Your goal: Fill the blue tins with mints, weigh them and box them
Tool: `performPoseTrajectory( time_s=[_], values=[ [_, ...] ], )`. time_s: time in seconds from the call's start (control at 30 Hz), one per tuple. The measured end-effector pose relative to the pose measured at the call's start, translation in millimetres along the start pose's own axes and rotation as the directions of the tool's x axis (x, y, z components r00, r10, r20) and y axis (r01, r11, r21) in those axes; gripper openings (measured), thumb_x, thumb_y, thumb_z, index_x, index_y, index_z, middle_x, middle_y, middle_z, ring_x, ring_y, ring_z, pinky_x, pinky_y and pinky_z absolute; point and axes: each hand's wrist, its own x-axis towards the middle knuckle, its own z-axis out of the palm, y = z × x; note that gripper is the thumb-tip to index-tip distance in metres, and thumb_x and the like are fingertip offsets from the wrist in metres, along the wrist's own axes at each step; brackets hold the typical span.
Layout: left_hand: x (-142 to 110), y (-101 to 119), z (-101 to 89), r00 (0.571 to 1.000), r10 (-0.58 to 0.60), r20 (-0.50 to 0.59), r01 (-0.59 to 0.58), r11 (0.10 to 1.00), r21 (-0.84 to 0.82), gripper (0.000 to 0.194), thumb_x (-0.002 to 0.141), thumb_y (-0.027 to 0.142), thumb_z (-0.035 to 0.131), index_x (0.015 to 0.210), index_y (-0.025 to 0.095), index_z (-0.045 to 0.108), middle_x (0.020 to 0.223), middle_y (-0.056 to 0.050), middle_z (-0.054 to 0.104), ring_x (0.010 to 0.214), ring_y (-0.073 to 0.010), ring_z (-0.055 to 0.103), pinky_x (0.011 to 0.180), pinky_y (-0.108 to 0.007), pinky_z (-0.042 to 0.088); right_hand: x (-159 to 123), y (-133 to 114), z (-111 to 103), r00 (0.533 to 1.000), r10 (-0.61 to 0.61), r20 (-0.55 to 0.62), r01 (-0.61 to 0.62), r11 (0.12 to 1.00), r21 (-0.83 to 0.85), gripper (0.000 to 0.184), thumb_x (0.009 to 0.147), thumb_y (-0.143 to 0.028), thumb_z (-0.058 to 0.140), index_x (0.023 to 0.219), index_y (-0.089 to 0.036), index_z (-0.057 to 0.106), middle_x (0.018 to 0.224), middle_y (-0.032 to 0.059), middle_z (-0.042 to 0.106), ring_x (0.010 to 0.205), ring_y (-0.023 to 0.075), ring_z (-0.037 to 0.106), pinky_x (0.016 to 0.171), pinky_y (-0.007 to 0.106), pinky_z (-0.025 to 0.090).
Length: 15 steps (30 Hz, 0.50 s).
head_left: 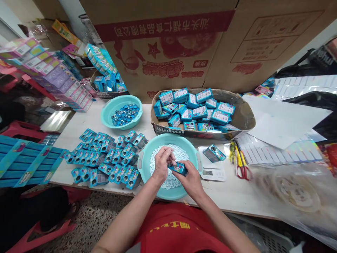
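My right hand (pixel 191 178) grips a small blue candy box (pixel 179 168), tilted over a turquoise basin (pixel 147 186). Close beside the box's end is my left hand (pixel 163 162), its fingers curled together; what is inside them is hidden. Pale blue-white candies (pixel 170 181) cover the bottom of the basin beneath both hands. To the right, another blue candy box (pixel 214 153) lies on a white digital scale (pixel 214 174). Left of the basin, several blue boxes (pixel 113 156) with round openings on top stand in close rows.
A cut-down carton (pixel 244 117) behind the basin holds many blue boxes. A smaller turquoise bowl (pixel 105 114) contains round blue-and-silver pieces. Yellow and red scissors (pixel 241 163) lie right of the scale, near clear plastic (pixel 295 196). A tall brown carton (pixel 168 52) walls off the back.
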Motion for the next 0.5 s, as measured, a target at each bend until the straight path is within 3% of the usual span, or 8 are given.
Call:
performPoseTrajectory(
  time_s=[0.1,0.17,0.2,0.27,0.33,0.37,0.43,0.5],
  values=[
    [9.1,1.3,-15.3,0.991,0.076,-0.114,-0.072,0.997,0.038,0.029,0.08,0.047,0.05,0.083,0.019,0.054,0.059,0.002,0.054,0.05,-0.0119,0.054,0.055,-0.026,0.045,-2.6,4.7,-8.6,1.0,-0.019,-0.011,0.02,0.993,0.12,0.028,0.074,-0.034,0.07,0.097,-0.022,0.061,0.095,0.0048,0.064,0.091,0.0226,0.06,0.081,0.036,0.048],
    [16.1,-4.8,-35.3,0.983,0.132,-0.129,-0.079,0.932,0.354,0.032,0.083,0.049,0.044,0.084,0.02,0.055,0.068,-0.001,0.059,0.064,-0.0164,0.059,0.066,-0.031,0.048,-4.7,12.7,-14.6,0.995,-0.039,-0.088,0.052,0.987,0.154,0.029,0.074,-0.037,0.07,0.098,-0.023,0.061,0.098,0.0055,0.063,0.093,0.0224,0.06,0.083,0.037,0.049],
    [18.2,-10.5,-46.4,0.988,0.124,-0.097,-0.046,0.814,0.579,0.032,0.083,0.049,0.045,0.086,0.02,0.057,0.077,-0.005,0.062,0.076,-0.0198,0.06,0.073,-0.035,0.048,-5.7,18.4,-16.5,0.99,-0.049,-0.131,0.068,0.987,0.146,0.03,0.074,-0.037,0.07,0.099,-0.023,0.062,0.098,0.0058,0.063,0.094,0.0224,0.06,0.084,0.037,0.049],
    [17.1,-26.1,-65.3,0.999,0.007,-0.038,0.032,0.37,0.928,0.033,0.08,0.046,0.051,0.096,0.019,0.06,0.102,-0.012,0.063,0.103,-0.0282,0.055,0.09,-0.043,0.042,-7.3,32.2,-17.0,0.98,-0.078,-0.181,0.098,0.99,0.102,0.03,0.075,-0.038,0.07,0.099,-0.023,0.062,0.097,0.0063,0.062,0.093,0.0222,0.06,0.083,0.038,0.05],
    [9.0,-44.2,-73.8,0.988,-0.139,-0.064,0.057,-0.055,0.997,0.049,0.077,0.049,0.056,0.114,0.018,0.057,0.126,-0.018,0.052,0.122,-0.036,0.041,0.099,-0.05,0.033,-8.9,46.7,-12.7,0.97,-0.112,-0.216,0.126,0.991,0.053,0.029,0.076,-0.037,0.069,0.099,-0.022,0.061,0.095,0.0066,0.062,0.09,0.0218,0.06,0.081,0.038,0.051],
    [3.0,-52.9,-73.2,0.976,-0.196,-0.098,0.064,-0.176,0.982,0.059,0.076,0.053,0.055,0.123,0.017,0.052,0.134,-0.019,0.045,0.126,-0.0389,0.036,0.099,-0.053,0.031,-9.9,53.2,-9.3,0.96,-0.135,-0.246,0.145,0.989,0.024,0.029,0.077,-0.037,0.068,0.1,-0.021,0.06,0.094,0.0068,0.062,0.089,0.0217,0.06,0.08,0.038,0.051],
    [-10.2,-67.2,-64.1,0.944,-0.293,-0.151,0.069,-0.274,0.959,0.076,0.073,0.063,0.052,0.133,0.017,0.043,0.14,-0.02,0.037,0.128,-0.0425,0.031,0.096,-0.057,0.032,-11.9,63.9,-1.4,0.93,-0.191,-0.314,0.187,0.981,-0.041,0.029,0.078,-0.035,0.068,0.102,-0.021,0.059,0.093,0.0069,0.062,0.088,0.0215,0.06,0.078,0.038,0.052],
    [-22.0,-76.6,-49.6,0.911,-0.373,-0.178,0.077,-0.269,0.96,0.085,0.067,0.066,0.054,0.136,0.018,0.039,0.141,-0.02,0.034,0.127,-0.0437,0.031,0.094,-0.058,0.034,-13.7,71.1,5.6,0.898,-0.237,-0.37,0.216,0.971,-0.097,0.03,0.078,-0.034,0.068,0.103,-0.021,0.058,0.092,0.0068,0.062,0.087,0.0213,0.06,0.077,0.038,0.052]
  ],
)
